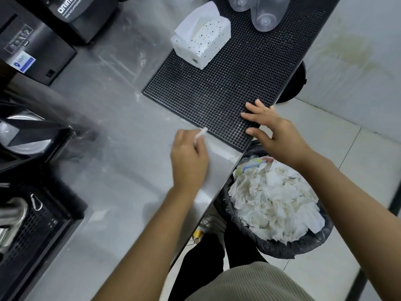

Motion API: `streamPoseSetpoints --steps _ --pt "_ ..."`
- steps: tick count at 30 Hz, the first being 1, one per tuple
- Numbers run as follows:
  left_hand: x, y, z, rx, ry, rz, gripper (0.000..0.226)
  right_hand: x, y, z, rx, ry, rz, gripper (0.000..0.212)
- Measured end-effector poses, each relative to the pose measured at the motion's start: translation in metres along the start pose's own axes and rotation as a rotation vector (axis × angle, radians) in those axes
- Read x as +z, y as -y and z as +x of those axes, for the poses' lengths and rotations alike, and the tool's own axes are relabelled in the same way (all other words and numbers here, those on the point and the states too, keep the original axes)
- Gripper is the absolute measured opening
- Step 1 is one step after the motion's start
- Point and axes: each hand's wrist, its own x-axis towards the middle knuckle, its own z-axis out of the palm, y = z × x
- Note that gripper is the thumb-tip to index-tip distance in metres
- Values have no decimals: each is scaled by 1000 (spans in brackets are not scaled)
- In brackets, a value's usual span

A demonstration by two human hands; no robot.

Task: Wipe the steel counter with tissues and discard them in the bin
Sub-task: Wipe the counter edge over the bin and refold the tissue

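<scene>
The left hand (188, 157) grips a tissue (200, 134) on the steel counter (121, 148) by the bar mat (217, 88), where the right hand (273, 129) rests with fingers straight. Firm sweeps toward the overfull bin (282, 248) would serve best.

Left hand (188, 161): forearm outstretched, fingers curled, pinching a tissue (200, 134) | Right hand (275, 131): forearm outstretched, palm down, fingers straight and spread | Arms: both bare

At mid-frame the left hand (188, 157) pinches a small tissue (200, 134) over the steel desk (121, 131), just beside the near edge of the black mat (217, 83). The right hand (275, 131) rests with spread fingers on the mat's corner, above the tissue-filled bin (303, 246) at lower right.
</scene>
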Motion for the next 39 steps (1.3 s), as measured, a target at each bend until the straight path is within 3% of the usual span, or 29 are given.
streamPoseSetpoints --steps 5,8,11,17,20,23,25,27,29,31,34,36,39 --pt "5 -35 -48 126 228 -195 20 0 1 0 2 -8 4 39" --pt "-9 -21 -28 -24 71 -229 18 0 1 0 4 1 0 39" --pt "-14 0 -12 -100 -32 -65 19 1 2 0 10 -9 14 39" --pt "12 -34 -51 150 197 -170 21 1 5 -1 30 -14 15 39" --pt "0 -22 -39 -35 130 -300 17 2 5 -1 26 -16 22 38" --pt "-10 -1 -29 -184 -42 -180 18 4 5 -2 27 -30 26 38" --pt "-5 -8 -37 -76 30 -186 22 5 6 -1 31 -38 33 38" --pt "5 -23 -51 128 222 -228 23 5 5 -1 32 -32 34 38" --pt "10 -33 -54 224 343 -237 22 4 4 -1 29 -24 27 38" --pt "5 -36 -48 119 272 -317 22 3 3 -2 27 -10 20 38" --pt "-20 -24 -42 -142 -1 -387 18 2 3 -2 32 -5 11 38" --pt "-44 -7 -52 -230 -96 -306 12 3 7 -3 54 -4 13 37" --pt "-77 24 -86 -304 -106 -134 6 6 14 -14 75 -41 5 34"
